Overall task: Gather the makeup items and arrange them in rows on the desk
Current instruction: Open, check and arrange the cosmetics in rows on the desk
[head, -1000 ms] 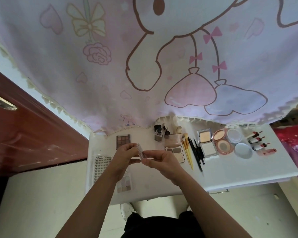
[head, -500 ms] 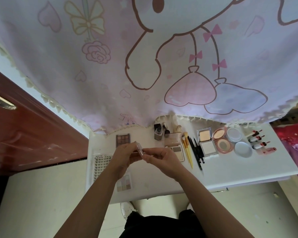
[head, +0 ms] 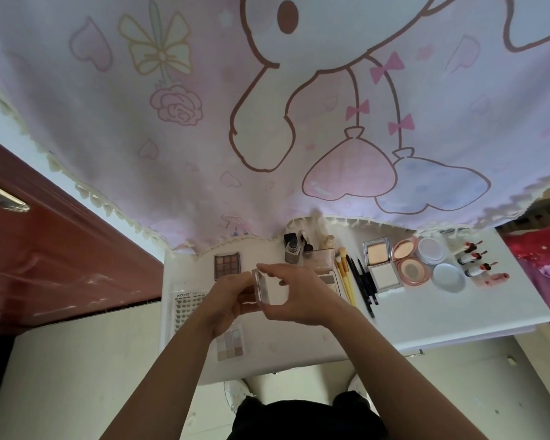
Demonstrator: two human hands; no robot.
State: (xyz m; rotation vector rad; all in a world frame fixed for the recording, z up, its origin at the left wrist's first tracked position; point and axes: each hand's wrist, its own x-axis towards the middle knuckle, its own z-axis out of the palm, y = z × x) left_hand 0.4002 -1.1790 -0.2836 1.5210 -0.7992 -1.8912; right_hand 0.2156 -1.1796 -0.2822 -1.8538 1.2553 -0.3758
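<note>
Both hands hold a small clear-cased compact palette (head: 269, 289) above the white desk (head: 458, 315). My left hand (head: 226, 304) grips its left edge and my right hand (head: 299, 296) pinches its top and right side. On the desk lie a brown eyeshadow palette (head: 226, 265), a pale palette (head: 230, 344), bottles (head: 292, 249), yellow brushes (head: 345, 279), black pencils (head: 364, 284), open powder compacts (head: 380, 265), a pink round compact (head: 410, 263), round jars (head: 431, 250) and lipsticks (head: 475, 262).
A white lash box (head: 186, 308) lies at the desk's left edge. A pink cartoon curtain (head: 267, 106) hangs over the desk's far side. A red-brown door (head: 45, 249) stands at the left and red bedding (head: 540, 252) at the right.
The compact has turned in my hands, from edge-on to showing its broad face. My right fingers now reach over its top. The hands stayed above the same spot.
</note>
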